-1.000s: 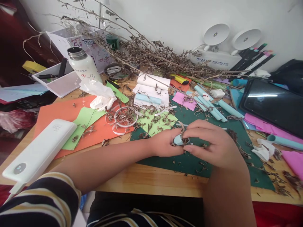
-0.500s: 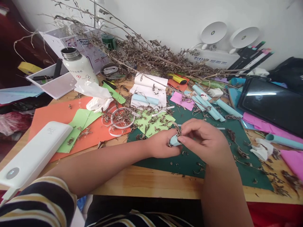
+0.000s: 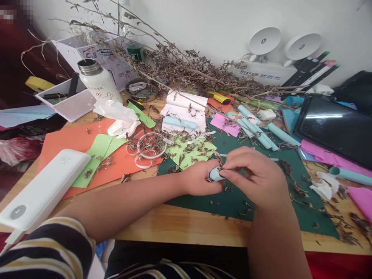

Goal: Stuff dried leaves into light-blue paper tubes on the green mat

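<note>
My left hand point(image 3: 202, 178) is closed around a short light-blue paper tube point(image 3: 215, 174), whose end shows between thumb and fingers. Bits of dried leaf point(image 3: 218, 159) stick out at the tube's open end. There my right hand point(image 3: 252, 170) pinches a piece of dried leaf against the rim, thumb and forefinger together. Both hands are over a dark green sheet point(image 3: 200, 203) strewn with leaf crumbs. Just beyond them lies a light green paper point(image 3: 190, 153) covered in dry leaf pieces. The inside of the tube is mostly hidden.
Dry branches point(image 3: 186, 66) stretch across the back. Several blue paper tubes point(image 3: 257, 133) lie at the right, near a black tablet point(image 3: 337, 128). A white power bank point(image 3: 46, 186), orange paper point(image 3: 66, 143), a tape roll point(image 3: 151, 146) and a bottle point(image 3: 100, 83) stand or lie leftward.
The whole view has shifted slightly, so things appear a little further right. Both hands keep their hold at the blue tube, with hardly any visible movement.
</note>
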`<state>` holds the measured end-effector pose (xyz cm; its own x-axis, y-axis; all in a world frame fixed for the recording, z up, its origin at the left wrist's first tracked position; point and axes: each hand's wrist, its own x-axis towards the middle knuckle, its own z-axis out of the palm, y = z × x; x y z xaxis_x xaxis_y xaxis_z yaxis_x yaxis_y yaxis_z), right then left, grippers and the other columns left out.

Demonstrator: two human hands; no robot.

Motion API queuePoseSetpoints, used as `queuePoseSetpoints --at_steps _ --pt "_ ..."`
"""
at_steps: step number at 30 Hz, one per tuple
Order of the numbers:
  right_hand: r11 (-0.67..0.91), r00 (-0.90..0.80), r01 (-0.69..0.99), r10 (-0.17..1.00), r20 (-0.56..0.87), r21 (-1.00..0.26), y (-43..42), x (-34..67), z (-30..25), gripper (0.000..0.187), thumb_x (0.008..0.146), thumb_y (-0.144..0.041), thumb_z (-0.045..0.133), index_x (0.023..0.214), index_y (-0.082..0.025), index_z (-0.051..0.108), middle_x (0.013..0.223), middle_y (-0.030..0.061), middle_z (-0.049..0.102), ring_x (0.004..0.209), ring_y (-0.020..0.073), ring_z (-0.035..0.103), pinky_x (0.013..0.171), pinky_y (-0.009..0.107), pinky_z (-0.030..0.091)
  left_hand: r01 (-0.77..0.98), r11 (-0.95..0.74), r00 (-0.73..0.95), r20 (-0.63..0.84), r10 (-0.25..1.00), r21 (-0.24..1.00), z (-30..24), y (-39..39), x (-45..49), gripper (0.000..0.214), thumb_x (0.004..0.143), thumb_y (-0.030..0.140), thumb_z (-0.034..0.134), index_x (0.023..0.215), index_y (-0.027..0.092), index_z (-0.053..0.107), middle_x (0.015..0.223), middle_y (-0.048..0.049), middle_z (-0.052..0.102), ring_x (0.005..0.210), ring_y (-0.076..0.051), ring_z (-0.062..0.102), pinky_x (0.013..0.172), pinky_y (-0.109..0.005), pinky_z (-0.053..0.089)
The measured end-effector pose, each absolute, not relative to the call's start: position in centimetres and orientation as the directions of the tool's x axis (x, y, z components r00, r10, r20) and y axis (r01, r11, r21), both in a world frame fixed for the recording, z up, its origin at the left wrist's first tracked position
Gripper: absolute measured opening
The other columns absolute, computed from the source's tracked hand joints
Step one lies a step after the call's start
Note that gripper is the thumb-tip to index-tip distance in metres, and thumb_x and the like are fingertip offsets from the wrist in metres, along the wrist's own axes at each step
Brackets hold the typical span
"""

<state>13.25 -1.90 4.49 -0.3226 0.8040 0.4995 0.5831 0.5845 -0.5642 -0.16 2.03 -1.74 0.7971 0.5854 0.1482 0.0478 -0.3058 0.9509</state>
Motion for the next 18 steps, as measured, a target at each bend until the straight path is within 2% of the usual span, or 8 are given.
queuePoseSetpoints --at_steps 5,9,12,14,16,18 --pt "0.628 -0.395 0.594 0.772 0.498 -0.503 -2.0 13.4 5.0 0.006 0.073 -0.017 0.054 0.07 -0.022 0.056 0.071 0.0007 0.049 0.065 0.0102 0.05 0.055 0.023 0.042 0.081 -0.303 0.802 0.118 0.586 0.95 -1.5 1.9 -0.2 0.012 0.06 0.019 0.047 0.061 0.016 0.035 0.057 0.0055 0.039 0.054 -0.006 0.039 0.05 -0.018 0.033" --pt "0.672 -0.477 0.575 0.739 0.475 -0.467 -2.1 13.7 5.4 0.012 0.076 -0.016 0.047 0.069 -0.02 0.057 0.076 0.0034 0.051 0.072 0.0129 0.049 0.063 0.029 0.042 0.044 -0.303 0.806 0.145 0.574 0.952 -1.1 1.8 -0.3 0.014 0.06 0.018 0.047 0.06 0.017 0.034 0.056 0.0063 0.037 0.054 -0.006 0.038 0.05 -0.017 0.033" --pt "0.689 -0.484 0.521 0.724 0.491 -0.503 -1.9 13.6 4.9 0.013 0.074 -0.014 0.047 0.07 -0.019 0.058 0.077 0.0039 0.051 0.072 0.0137 0.049 0.064 0.031 0.04 0.06 -0.304 0.806 0.134 0.577 0.951 -1.0 1.8 -0.3 0.014 0.06 0.016 0.048 0.06 0.017 0.034 0.056 0.0066 0.037 0.054 -0.005 0.038 0.051 -0.017 0.034" --pt "0.702 -0.394 0.393 0.712 0.581 -0.594 -1.5 13.2 4.1 0.014 0.075 -0.017 0.045 0.07 -0.02 0.058 0.073 0.003 0.05 0.067 0.0135 0.048 0.06 0.031 0.039 0.081 -0.303 0.801 0.119 0.586 0.949 -1.0 1.8 -0.3 0.015 0.06 0.016 0.049 0.06 0.016 0.034 0.055 0.0065 0.037 0.054 -0.005 0.038 0.05 -0.017 0.034" --pt "0.701 -0.194 0.251 0.712 0.675 -0.667 -1.1 12.8 3.0 0.016 0.077 -0.021 0.043 0.069 -0.021 0.058 0.068 0.0016 0.049 0.063 0.0135 0.046 0.056 0.03 0.038 0.082 -0.297 0.791 0.119 0.6 0.951 -1.1 1.7 -0.3 0.014 0.061 0.016 0.049 0.061 0.016 0.035 0.054 0.0063 0.037 0.052 -0.005 0.037 0.048 -0.017 0.033" --pt "0.664 -0.038 0.176 0.742 0.669 -0.727 -0.7 12.5 2.3 0.016 0.078 -0.026 0.043 0.074 -0.023 0.058 0.067 0.0011 0.048 0.063 0.0137 0.045 0.055 0.029 0.036 0.052 -0.298 0.788 0.144 0.598 0.953 -1.3 1.7 -0.3 0.012 0.062 0.016 0.048 0.062 0.016 0.036 0.054 0.0061 0.038 0.051 -0.005 0.037 0.048 -0.017 0.033"
